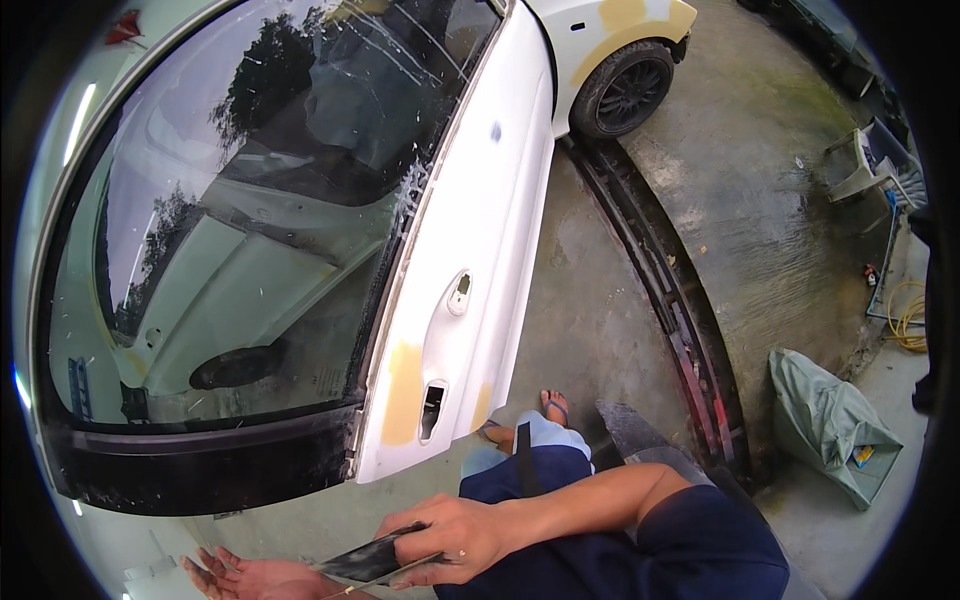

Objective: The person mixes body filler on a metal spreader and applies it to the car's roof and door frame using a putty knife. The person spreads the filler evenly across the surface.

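My right hand (450, 540) grips a dark flat object (372, 556) by my left wrist, with a thin pale edge or strip along it; exactly what it is I cannot make out. My left hand (232, 574) is palm up at the bottom, fingers apart and smudged. Above both hands stands a white car door (455, 210) with tan patches, openings at the handle area and a large glass window (255, 280) reflecting trees.
A front wheel (620, 87) is beyond the door. A long black part (675, 290) lies on the concrete floor (750, 260). At right are a green cover (825, 420), a yellow hose (905, 310) and a plastic chair (855, 175). My sandalled foot (555, 405) is below the door.
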Available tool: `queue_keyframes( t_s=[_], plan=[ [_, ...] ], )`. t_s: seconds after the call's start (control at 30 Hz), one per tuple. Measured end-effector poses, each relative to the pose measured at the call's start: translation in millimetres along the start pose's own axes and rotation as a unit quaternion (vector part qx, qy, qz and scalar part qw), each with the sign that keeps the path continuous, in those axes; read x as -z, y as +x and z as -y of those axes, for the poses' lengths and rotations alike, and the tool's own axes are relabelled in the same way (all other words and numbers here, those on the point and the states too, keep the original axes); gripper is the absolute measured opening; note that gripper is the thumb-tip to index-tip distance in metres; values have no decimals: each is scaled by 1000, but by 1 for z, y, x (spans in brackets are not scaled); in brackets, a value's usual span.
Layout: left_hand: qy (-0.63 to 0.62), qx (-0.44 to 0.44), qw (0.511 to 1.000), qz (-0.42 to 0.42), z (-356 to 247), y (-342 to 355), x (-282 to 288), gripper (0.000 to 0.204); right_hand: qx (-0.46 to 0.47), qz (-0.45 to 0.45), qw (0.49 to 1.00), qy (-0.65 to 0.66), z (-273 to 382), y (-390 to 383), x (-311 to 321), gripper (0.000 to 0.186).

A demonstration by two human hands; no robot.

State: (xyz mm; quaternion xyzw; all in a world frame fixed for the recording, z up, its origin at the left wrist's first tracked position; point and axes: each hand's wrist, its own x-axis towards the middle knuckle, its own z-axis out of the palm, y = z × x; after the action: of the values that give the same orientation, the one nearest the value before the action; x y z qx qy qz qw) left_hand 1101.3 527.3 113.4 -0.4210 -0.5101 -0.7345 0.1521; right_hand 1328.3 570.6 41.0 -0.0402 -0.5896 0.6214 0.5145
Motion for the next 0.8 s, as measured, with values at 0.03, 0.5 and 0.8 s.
queue_keyframes(
  t_s=[0.03, 0.5, 0.8],
  plan=[
    [31, 8, 999, -10, 4, 4, -11, 56, -3, 29, 1000, -10, -3, 1, 2, 21],
    [259, -107, 959, -52, 54, 3, -78, 72, -134, -183, 919, -323, 41, -47, 120, 25],
    [230, -81, 967, -75, 75, -2, -89, 75, -62, -403, 855, -322, 100, -132, 193, 37]
  ],
)
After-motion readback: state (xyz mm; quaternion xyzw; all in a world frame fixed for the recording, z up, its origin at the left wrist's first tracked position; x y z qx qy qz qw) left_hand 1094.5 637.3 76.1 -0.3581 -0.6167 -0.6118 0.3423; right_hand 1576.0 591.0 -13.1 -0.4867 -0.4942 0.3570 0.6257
